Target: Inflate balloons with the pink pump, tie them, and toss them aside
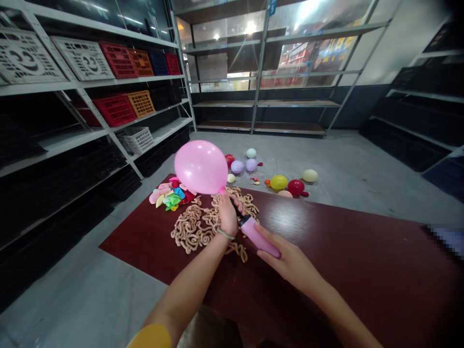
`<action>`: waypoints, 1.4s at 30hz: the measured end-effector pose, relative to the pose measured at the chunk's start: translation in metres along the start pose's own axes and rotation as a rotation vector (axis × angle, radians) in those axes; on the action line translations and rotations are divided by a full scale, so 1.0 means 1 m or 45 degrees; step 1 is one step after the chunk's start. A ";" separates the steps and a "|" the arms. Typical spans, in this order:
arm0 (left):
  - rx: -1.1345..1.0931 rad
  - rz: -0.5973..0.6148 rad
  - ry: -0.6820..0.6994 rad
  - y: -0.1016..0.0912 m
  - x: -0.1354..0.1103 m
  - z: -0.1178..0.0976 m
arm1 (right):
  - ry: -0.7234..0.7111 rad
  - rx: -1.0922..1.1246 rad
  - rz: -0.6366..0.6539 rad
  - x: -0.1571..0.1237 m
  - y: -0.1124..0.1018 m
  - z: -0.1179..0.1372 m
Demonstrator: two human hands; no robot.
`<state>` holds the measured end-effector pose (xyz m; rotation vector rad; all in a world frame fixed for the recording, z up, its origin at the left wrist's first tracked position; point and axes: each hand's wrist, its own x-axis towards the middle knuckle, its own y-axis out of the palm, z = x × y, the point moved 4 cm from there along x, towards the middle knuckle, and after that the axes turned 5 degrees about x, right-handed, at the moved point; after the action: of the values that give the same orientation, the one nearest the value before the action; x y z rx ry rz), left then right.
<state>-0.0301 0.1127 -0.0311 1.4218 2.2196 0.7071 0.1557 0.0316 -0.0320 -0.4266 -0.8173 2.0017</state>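
A pink balloon (201,166), blown up, sits on the nozzle of a pink hand pump (258,237) above the dark red table (344,270). My left hand (227,214) pinches the balloon's neck onto the nozzle. My right hand (286,260) is wrapped under the pump's body and grips it. Beneath both hands lies a heap of tan curly strings (197,227). A pile of flat, uninflated balloons (172,195) in mixed colours rests at the table's far left corner.
Several inflated balloons (278,182) in red, yellow, purple and pale tones lie on the grey floor beyond the table. Metal shelves with plastic crates (116,108) line the left wall. More shelving stands at the back and right.
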 end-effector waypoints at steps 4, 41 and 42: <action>-0.021 0.054 -0.063 0.002 -0.003 0.008 | 0.068 0.201 0.120 -0.002 -0.004 -0.003; 0.042 0.047 -0.083 -0.001 0.001 0.013 | 0.129 0.228 0.151 0.003 -0.002 0.000; 0.054 0.063 -0.084 0.000 0.001 0.014 | 0.137 0.239 0.151 0.003 0.000 0.001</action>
<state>-0.0223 0.1160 -0.0417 1.5035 2.1676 0.6238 0.1536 0.0343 -0.0313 -0.4786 -0.5427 2.1226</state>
